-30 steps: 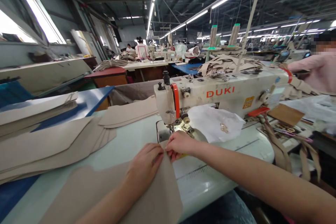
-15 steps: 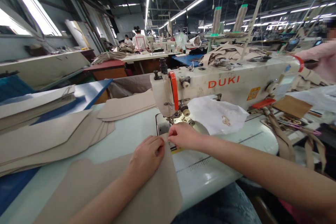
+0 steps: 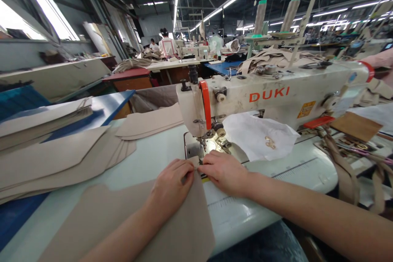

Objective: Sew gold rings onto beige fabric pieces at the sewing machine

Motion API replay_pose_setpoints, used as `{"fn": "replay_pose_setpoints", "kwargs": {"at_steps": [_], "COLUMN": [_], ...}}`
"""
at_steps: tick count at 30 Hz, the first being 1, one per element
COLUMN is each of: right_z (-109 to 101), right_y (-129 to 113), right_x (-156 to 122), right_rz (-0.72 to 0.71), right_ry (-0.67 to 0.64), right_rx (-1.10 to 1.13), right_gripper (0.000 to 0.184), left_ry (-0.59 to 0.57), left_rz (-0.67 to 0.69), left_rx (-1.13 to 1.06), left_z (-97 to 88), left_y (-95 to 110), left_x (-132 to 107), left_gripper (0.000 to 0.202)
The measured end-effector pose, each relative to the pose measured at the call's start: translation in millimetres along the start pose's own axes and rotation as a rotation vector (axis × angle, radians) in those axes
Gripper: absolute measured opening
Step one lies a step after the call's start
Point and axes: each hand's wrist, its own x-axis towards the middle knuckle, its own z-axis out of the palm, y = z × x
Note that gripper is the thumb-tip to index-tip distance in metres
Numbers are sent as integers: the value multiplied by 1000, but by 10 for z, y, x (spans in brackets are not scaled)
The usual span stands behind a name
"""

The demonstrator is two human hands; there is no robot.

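A beige fabric piece (image 3: 184,221) lies on the pale green sewing table (image 3: 153,159), its far corner just in front of the needle of a white DUKI sewing machine (image 3: 270,94). My left hand (image 3: 170,184) rests on the fabric near that corner, fingers curled and pressing down on it. My right hand (image 3: 224,170) lies beside it at the fabric's right edge, fingertips pinching the corner close to the presser foot (image 3: 201,147).
Stacks of beige cut pieces (image 3: 61,155) lie at the left on the table and a blue board (image 3: 110,104). A white cloth (image 3: 260,135) sits under the machine arm. Beige straps (image 3: 344,168) hang at the right. Other workers sit at distant machines.
The fabric corner and both hands have edged closer to the needle. My right hand has lowered flatter onto the table.
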Motion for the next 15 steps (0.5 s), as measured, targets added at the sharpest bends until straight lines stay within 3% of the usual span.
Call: {"fn": "replay_pose_setpoints", "kwargs": {"at_steps": [9,15], "right_z": [-58,-309], "right_y": [29,-16], "right_x": [-20,-242], "right_rz": [-48,-241], "right_ry": [-33,-144], "right_rx": [-19,-103], "right_gripper": [12,10], "left_ry": [-29,-46], "left_rz": [-11,-25], "left_rx": [-37,-37], "left_z": [-12,-1], "left_y": [7,-5], "left_x": [14,4], "left_gripper": [16,15]}}
